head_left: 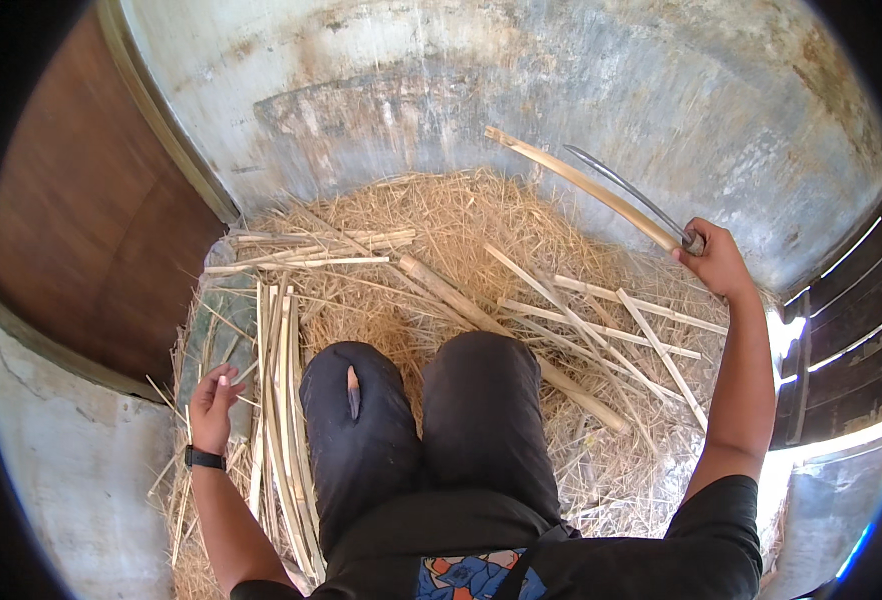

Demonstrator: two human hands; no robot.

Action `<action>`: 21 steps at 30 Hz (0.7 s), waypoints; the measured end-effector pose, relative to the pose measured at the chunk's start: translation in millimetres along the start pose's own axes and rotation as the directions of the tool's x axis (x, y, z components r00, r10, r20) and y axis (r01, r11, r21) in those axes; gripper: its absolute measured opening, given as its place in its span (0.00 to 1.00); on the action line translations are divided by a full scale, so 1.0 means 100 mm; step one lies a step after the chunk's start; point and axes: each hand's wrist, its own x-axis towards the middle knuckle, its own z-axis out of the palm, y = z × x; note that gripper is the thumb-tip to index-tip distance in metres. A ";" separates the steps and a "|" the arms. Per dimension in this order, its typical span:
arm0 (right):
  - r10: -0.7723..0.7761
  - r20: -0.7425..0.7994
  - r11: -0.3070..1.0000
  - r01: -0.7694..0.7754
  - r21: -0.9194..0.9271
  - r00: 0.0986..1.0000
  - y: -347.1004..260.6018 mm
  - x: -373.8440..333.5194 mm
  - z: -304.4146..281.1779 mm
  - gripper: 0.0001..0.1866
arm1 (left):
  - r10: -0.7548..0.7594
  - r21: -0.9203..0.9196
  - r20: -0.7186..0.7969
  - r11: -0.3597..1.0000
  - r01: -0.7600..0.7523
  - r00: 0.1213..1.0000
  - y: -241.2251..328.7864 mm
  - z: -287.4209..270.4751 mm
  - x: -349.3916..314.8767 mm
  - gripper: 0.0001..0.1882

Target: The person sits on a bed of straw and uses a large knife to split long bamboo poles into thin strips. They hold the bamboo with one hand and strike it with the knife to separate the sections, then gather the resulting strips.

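Note:
My right hand [717, 258] is raised at the right, closed round the handle of a knife with a long, slightly curved blade [626, 184]. The same hand grips the near end of a pale bamboo strip [583, 182], which slants up and left beside the blade. At the left, my left hand [213, 402], with a black band on its wrist, is held with fingers loosely apart and nothing plainly in it. Beside that hand, several long, narrow bamboo strips [279, 380] lie in a bundle along my left leg.
Straw [431, 205] covers the floor. A thick bamboo pole [456, 296] lies ahead of my knees, with loose strips [626, 330] to its right and a stack [311, 250] at far left. A stained wall [411, 110] rises ahead; a brown door panel [101, 220] stands left.

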 end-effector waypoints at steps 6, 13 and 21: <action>-0.100 -0.019 0.982 0.101 0.162 0.995 -0.20 0.12 0.10 0.14 | 0.166 -0.051 0.146 0.986 -0.160 0.975 0.61 0.37 0.16 0.24; -0.232 0.114 0.922 0.181 0.343 0.966 -1.15 0.37 0.42 0.16 | 0.368 -0.613 -0.033 0.727 -0.309 0.929 1.65 0.80 0.53 0.35; -0.569 -0.001 0.653 0.452 0.607 0.822 -2.50 0.52 1.26 0.21 | 0.448 -0.825 -0.156 0.432 -0.365 0.881 2.98 0.83 0.79 0.58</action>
